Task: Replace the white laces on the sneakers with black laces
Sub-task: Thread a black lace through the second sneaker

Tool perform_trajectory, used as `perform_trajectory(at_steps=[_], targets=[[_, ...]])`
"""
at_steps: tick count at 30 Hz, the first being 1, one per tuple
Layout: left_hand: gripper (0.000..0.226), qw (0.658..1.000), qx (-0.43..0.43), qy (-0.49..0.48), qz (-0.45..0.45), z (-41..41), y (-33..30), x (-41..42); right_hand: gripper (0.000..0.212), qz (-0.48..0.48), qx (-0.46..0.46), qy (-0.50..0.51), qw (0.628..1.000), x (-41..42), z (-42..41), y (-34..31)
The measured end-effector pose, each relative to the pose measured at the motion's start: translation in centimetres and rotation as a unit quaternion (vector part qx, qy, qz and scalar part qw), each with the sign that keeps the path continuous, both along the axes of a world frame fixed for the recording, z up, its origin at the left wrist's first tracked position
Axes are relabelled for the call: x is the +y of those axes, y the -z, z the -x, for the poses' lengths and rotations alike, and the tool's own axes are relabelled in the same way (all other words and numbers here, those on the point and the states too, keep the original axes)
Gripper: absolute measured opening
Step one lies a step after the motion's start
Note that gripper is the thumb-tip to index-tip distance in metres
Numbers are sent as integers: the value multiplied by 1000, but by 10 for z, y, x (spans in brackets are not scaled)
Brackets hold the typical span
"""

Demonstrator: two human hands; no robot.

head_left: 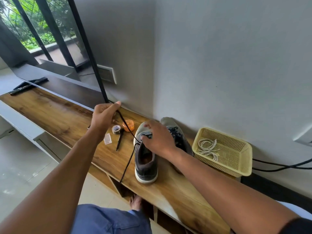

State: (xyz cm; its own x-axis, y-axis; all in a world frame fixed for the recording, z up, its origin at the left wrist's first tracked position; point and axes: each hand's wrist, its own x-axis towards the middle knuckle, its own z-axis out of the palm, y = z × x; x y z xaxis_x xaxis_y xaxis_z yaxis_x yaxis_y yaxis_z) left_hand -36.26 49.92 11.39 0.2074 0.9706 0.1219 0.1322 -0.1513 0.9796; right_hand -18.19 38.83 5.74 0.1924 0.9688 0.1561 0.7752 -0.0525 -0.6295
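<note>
Two grey sneakers stand side by side on a wooden shelf [59, 119]. The near sneaker [146, 166] shows its heel to me. My left hand [104, 117] is raised to the left of it and pinches one end of a black lace [125, 123], pulled taut from the shoe's eyelets. The lace's other end [128, 162] hangs over the shelf's front edge. My right hand [159, 139] rests on the near sneaker's tongue area with curled fingers holding it. The far sneaker [179, 137] carries black laces. White laces [208, 146] lie in a yellow basket [236, 166].
Left of the shoes lie a small orange tub [129, 125], a tape roll [116, 129], a black pen [119, 141] and a clear plastic piece [107, 139]. A large TV [55, 48] stands at the back left. Black cables [283, 166] run right of the basket.
</note>
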Motion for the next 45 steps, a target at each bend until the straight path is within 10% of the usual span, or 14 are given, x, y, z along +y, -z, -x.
perform_trajectory(at_steps=[6, 15, 24, 35, 40, 45], targets=[[56, 995, -40, 68, -68, -23, -22, -15, 8, -29, 355, -103, 929, 11, 25, -78], [49, 1000, -27, 9, 7, -4, -5, -8, 16, -65, 374, -62, 923, 0, 7, -93], [7, 903, -351, 98, 229, 3, -16, -7, 12, -44, 416, -51, 907, -1, -3, -90], [13, 866, -422, 135, 231, -1, -27, -15, 11, 10, 328, -49, 943, -1, -8, -76], [10, 959, -104, 198, 172, -4, -18, -19, 25, 157, -3, 8, 987, -3, -20, -49], [10, 948, 202, 225, 102, -22, 18, -34, 26, 164, -58, 21, 985, -12, -14, -6]])
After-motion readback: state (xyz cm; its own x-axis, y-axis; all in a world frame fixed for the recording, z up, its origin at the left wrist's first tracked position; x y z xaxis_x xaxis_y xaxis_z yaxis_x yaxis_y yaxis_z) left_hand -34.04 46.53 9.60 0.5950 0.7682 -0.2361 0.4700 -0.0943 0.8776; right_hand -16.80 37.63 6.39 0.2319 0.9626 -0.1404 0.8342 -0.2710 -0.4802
